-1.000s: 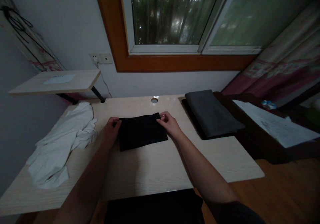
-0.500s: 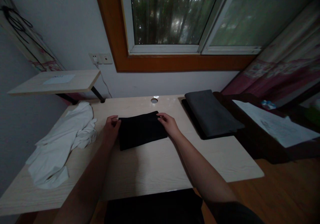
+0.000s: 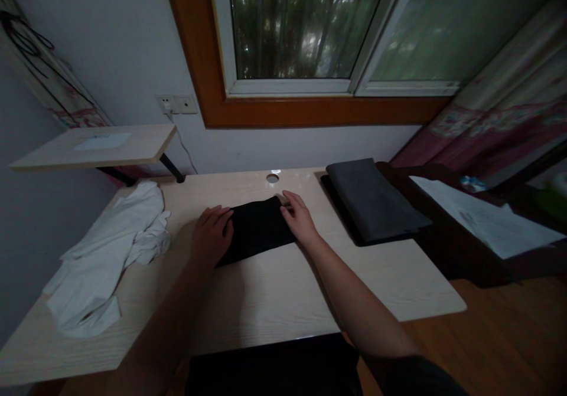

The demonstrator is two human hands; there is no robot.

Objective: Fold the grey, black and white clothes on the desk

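A black folded cloth, likely a garment, lies flat in a rough rectangle on the pale wooden table. Over its left end rests my left hand, palm down, fingers stretched out across the fabric and covering that edge. At the far right corner of the cloth is my right hand. Its fingers are apart and extended past the corner, with the thumb touching or just above the fabric; nothing is gripped between them.
A crumpled white garment lies on the left side. Behind it stands a small raised shelf. Dark grey folded fabric sits at the right over a black piece. A cable hole is near the back edge.
My left hand has gone from pinching the cloth's left corner to lying flat over that end, further right. My right hand's fingers have loosened from the far right corner.
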